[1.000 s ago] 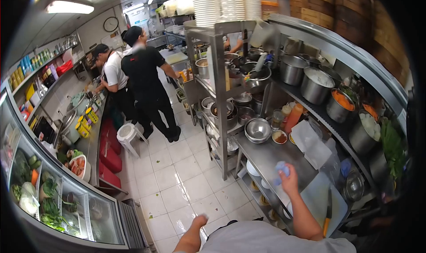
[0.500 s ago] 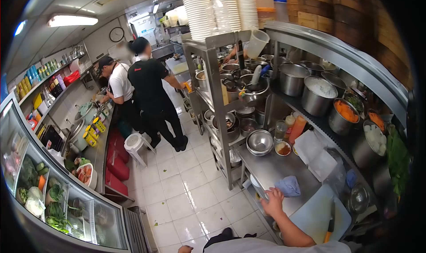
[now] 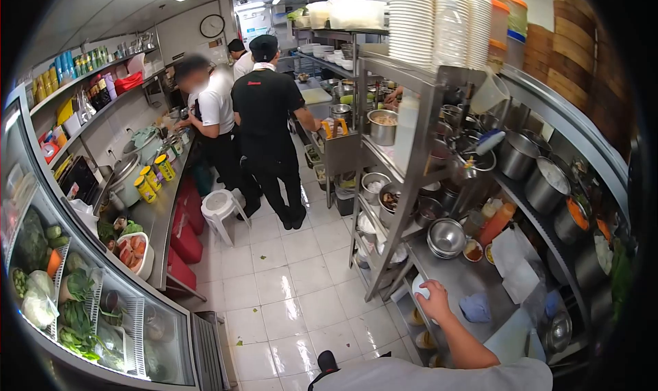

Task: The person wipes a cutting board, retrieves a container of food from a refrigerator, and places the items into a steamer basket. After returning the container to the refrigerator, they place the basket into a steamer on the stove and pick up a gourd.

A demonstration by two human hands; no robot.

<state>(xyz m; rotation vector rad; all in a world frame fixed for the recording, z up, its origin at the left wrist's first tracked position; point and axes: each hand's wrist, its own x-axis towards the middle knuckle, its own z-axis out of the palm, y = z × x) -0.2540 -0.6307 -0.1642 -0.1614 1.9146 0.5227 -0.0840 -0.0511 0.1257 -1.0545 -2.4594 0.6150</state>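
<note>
Bowl [image 3: 419, 286], white and rounded as far as I can make out, sits at the fingertips of the person's right hand [image 3: 433, 300], ahead and a little to the left along the line of the forearm, by the near edge of the steel counter [image 3: 439, 271]. The fingers bend over its near side and seem to touch it, though from here I can't tell whether they have closed into a firm hold. It shows no long axis, and the hand hides too much to say which way it opens or whether it is tilted. The right hand is plainly the nearer one; the left is out of sight, its grip unknown. A crumpled blue cloth [image 3: 476, 308] lies on the counter, to the right of the hand and apart from it. As for writing, a small red mark crosses the back of a co-worker's black shirt [image 3: 264, 117], and the jars [image 3: 145, 189] opposite have yellow labels; I can't read either.
</note>
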